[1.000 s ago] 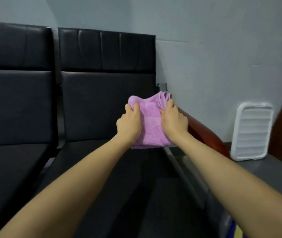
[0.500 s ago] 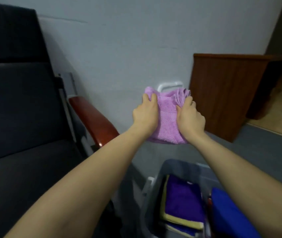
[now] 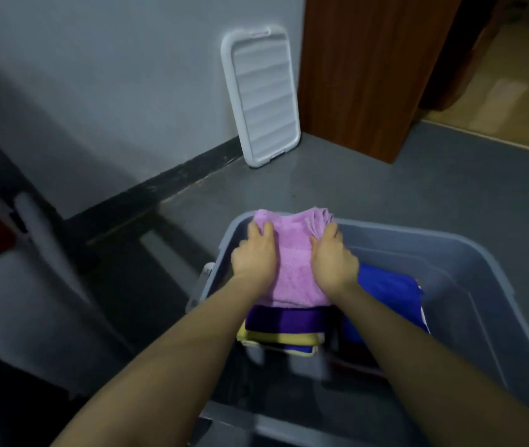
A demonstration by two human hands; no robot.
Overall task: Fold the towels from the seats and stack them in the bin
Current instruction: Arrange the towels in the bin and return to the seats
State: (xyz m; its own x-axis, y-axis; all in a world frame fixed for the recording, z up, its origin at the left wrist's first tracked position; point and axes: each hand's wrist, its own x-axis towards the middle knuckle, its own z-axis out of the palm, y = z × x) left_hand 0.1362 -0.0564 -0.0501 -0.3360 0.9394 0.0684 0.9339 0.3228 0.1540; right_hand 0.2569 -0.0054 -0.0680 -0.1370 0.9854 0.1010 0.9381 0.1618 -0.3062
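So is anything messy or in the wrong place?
Only one thing: the bin's white lid is off, leaning against the wall. Otherwise it's tidy. Both hands, left hand and right hand, hold the folded pink towel over the neat stack in the grey bin.

The folded towel [image 3: 292,266] sits between the left hand [image 3: 253,256] and right hand [image 3: 332,261], over a towel stack [image 3: 284,330] in the bin's [image 3: 469,250] left part. A lid [image 3: 261,95] leans on the far wall [image 3: 95,75], left of a cabinet [image 3: 363,69].

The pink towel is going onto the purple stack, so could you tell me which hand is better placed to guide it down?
Left hand: it grips the pink towel directly above the purple stack.
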